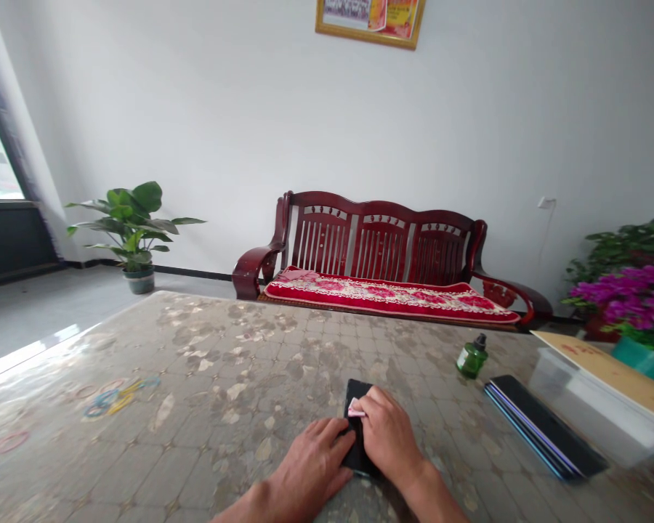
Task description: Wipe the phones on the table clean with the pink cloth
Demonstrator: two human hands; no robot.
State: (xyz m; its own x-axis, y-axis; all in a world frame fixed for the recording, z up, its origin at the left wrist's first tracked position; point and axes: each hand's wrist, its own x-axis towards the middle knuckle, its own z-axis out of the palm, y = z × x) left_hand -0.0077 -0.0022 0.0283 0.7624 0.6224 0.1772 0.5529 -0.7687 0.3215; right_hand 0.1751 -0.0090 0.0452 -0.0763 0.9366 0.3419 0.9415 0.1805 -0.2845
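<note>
A black smartphone (359,387) lies flat on the table in front of me, partly covered by both hands. My left hand (317,459) grips its left edge, with the fingers over the screen and the thumb along the near end. Over the upper part of the screen, my right hand (388,430) is closed on a small folded pinkish-white cloth (354,409), pressed against the glass. Whether the cloth is fabric or paper is too small to tell. To the right of the hands stands a green pump bottle (471,358) with a black top.
Several stacked phones (545,427) lie at the right, beside a clear plastic box (572,403) with a tan folder (610,370) on top. Coloured rubber bands (112,398) are scattered at the left of the patterned table (223,428). A wooden bench (381,240) stands behind.
</note>
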